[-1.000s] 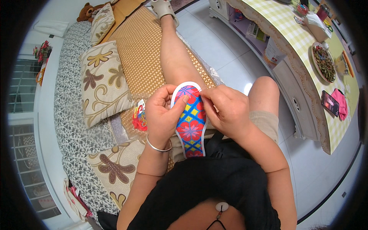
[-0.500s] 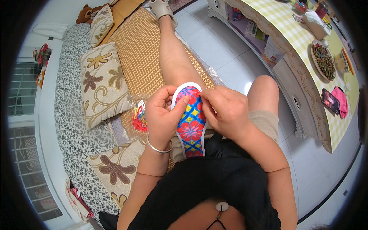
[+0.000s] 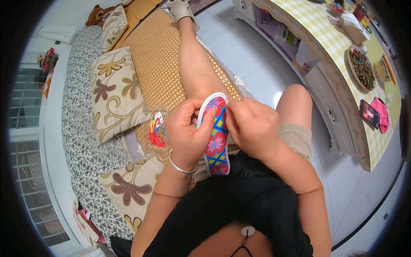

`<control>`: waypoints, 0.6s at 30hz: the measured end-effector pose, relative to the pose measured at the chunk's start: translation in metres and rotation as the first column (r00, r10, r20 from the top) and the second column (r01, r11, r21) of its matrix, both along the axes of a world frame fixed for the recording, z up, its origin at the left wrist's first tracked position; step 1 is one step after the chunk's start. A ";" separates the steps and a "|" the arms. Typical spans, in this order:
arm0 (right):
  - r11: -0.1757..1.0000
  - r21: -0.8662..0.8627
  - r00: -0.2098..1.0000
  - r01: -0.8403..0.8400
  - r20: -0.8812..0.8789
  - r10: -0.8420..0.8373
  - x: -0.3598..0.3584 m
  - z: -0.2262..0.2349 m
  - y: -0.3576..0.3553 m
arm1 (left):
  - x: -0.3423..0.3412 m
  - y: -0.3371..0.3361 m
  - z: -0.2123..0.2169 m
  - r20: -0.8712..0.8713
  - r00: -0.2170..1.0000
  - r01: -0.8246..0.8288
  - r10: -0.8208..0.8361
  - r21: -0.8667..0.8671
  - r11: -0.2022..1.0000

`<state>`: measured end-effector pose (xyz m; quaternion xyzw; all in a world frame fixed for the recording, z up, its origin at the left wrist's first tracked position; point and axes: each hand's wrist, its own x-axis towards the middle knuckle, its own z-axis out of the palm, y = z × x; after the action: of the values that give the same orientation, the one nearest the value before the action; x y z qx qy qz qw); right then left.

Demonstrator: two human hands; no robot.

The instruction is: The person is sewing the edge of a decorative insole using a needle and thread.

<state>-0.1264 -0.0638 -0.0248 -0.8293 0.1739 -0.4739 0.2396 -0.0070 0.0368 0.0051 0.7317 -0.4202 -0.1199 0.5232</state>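
My left hand [image 3: 190,128] grips an embroidered insole [image 3: 217,143] by its left edge, the thumb lying across the patterned face. The insole has a white rim and red, pink, blue and yellow stitching; it is tilted, so its face looks narrow. At its upper right edge is my right hand [image 3: 250,124], fingers closed in a pinch. What sits between those fingertips is too small or hidden to make out. Left of my left hand, a clear plastic bag with bundles of coloured thread [image 3: 157,133] lies on the woven seat mat.
Floral cushions [image 3: 115,94] rest along the sofa on the left, over a woven mat [image 3: 156,51]. My outstretched leg [image 3: 195,64] crosses the mat. At the right, a table with a checked cloth [image 3: 329,47] carries a plate of food [image 3: 361,67], a phone [image 3: 369,113] and a pink cloth [image 3: 380,115].
The insole has turned, its left edge lifting so less of its face shows. My left hand has moved slightly right with it; my right hand stays pinched near the upper edge.
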 end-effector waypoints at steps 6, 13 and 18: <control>0.968 0.246 0.986 -0.059 0.165 0.019 -0.003 0.010 -0.010 | 0.006 0.004 0.008 -0.385 0.915 0.079 -0.117 -0.115 0.990; -0.319 0.783 0.774 -0.534 0.604 0.188 -0.004 -0.003 -0.012 | 0.018 0.003 -0.014 -0.647 0.657 0.209 -0.388 -0.338 0.918; -0.504 0.598 0.684 -0.623 0.729 0.020 0.003 -0.015 -0.004 | 0.020 0.002 -0.021 -0.554 0.682 0.314 -0.477 -0.367 0.875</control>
<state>-0.1238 -0.0682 -0.0399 -0.1625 0.1211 -0.1539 0.9671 0.0131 0.0392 -0.0161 0.4697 -0.3811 -0.4161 0.6789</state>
